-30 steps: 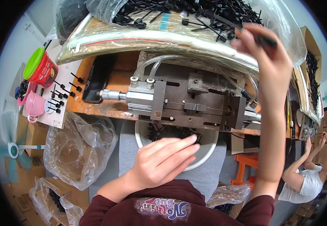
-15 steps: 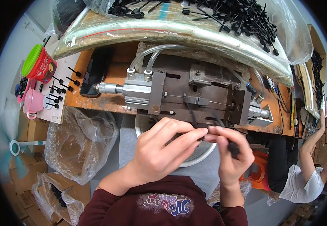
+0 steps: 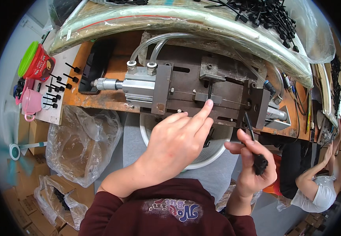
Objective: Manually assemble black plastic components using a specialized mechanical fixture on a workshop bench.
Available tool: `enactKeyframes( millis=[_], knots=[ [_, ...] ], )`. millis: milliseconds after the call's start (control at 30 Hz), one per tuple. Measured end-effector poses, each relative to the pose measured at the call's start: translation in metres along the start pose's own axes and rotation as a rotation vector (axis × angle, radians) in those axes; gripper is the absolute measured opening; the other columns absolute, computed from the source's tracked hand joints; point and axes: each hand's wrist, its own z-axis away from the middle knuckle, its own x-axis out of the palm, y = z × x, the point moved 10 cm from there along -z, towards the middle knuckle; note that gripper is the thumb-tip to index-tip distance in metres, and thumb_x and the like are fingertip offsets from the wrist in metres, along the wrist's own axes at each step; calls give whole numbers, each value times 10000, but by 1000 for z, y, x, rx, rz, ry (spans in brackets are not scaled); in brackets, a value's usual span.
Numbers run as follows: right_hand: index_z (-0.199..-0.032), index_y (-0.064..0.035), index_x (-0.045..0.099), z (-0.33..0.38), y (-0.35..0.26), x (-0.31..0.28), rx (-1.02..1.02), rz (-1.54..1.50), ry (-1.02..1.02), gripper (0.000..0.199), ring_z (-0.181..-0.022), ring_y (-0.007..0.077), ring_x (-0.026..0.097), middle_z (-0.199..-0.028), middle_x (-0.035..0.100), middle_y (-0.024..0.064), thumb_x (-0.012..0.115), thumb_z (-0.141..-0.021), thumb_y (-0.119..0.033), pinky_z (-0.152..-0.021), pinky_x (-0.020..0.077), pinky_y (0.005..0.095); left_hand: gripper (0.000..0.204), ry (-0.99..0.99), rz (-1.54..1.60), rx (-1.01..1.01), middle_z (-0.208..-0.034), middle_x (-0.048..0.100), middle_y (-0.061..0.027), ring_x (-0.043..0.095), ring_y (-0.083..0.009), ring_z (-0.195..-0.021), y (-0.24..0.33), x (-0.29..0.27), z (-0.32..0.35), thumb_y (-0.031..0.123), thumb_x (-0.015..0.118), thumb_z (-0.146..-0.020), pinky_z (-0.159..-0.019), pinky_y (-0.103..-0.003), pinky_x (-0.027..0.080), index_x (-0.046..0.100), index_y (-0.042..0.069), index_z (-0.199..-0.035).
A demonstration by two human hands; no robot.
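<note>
Presently, left hand [image 3: 174, 145] is at frame centre, index finger extended, its tip at the lower end of a black rod [image 3: 209, 90] that stands in the metal fixture [image 3: 184, 84], just below the upper clamp block [image 3: 211, 74]. Left grip: fingers spread, not closed around anything; contact is by the fingertip alone as far as visible. Right hand [image 3: 257, 169], right of centre and lower, has its grip closed on a black stemmed piece [image 3: 260, 164], knurled head against the fingers, stem pointing up toward the fixture's right end; cannot tell whether more than one piece is held. Fixture lies on the orange-brown worktop [image 3: 99, 102], a silver pneumatic cylinder [image 3: 139, 89] at its left. White basket [image 3: 143, 133] sits below the worktop's front edge, partly behind the left hand. Upper right: heap of black stemmed parts [image 3: 257, 23] on plastic film. Upper left: red tub [image 3: 40, 65], pink cup [image 3: 32, 101], and loose black parts on a white board [image 3: 58, 112].
</note>
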Motion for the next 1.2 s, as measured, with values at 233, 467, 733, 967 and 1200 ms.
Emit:
enactKeyframes(
  millis=[233,467,733,967,1200],
  knots=[
    [-1010,39,708,-2,-26,4,-321,522,-44,262,-731,246,721,-1001,723,214,734,-750,65,-606,530,267,249,-40,-33,-40,-1276,647,-96,619,-195,-612,-4,1,-2,21,677,-743,-606,-291,517,706,25,-990],
    [-1018,16,740,-1,-33,21,-524,845,-84,297,-714,200,681,-988,726,194,693,-726,-15,-622,514,267,306,61,379,-8,-1109,703,-115,671,-187,-681,-4,-15,2,69,784,-740,-638,-276,546,714,13,-1033],
    [-1051,38,719,-2,-35,43,-608,769,-155,264,-808,249,713,-981,718,205,684,-797,-26,-726,578,324,326,15,1040,-239,-916,703,-112,690,-183,-758,-10,-14,15,18,841,-697,-648,-263,574,723,-7,-1000],
    [-1278,88,554,-2,-16,13,-416,620,-44,559,-1031,357,689,-1117,674,266,770,-766,22,-851,575,403,340,212,226,-1,-1067,694,-128,673,-273,-847,-4,-27,10,9,796,-656,-767,-363,551,712,15,-985],
    [-1371,98,441,-4,-18,13,-339,366,-66,740,-1110,399,645,-1217,615,307,817,-758,-77,-944,521,446,236,83,-24,1,-1238,664,-101,657,-217,-739,-1,-3,2,59,744,-726,-706,-318,538,700,19,-954]
  ],
)
